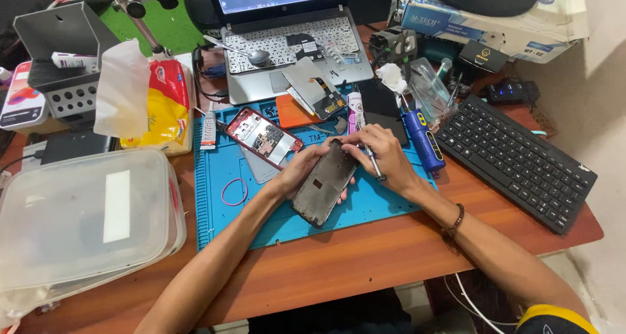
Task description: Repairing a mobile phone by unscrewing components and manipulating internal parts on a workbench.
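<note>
My left hand (pixel 301 167) grips the upper left side of a dark phone screen panel (pixel 324 186), which lies tilted over the blue work mat (pixel 222 213). Meeting the panel's top edge, my right hand (pixel 385 152) holds a thin metal tool (pixel 373 162) with its tip pointing down beside the panel. A red phone frame (pixel 263 136) with its insides exposed lies on the mat just left of my left hand.
On the wooden desk stand a laptop (pixel 287 40), a black keyboard (pixel 515 161), a blue-handled tool (pixel 422 138), a clear plastic box (pixel 85 216), a yellow tissue pack (pixel 163 102) and a glue tube (pixel 208 126). A pink rubber band (pixel 233 192) lies on the mat.
</note>
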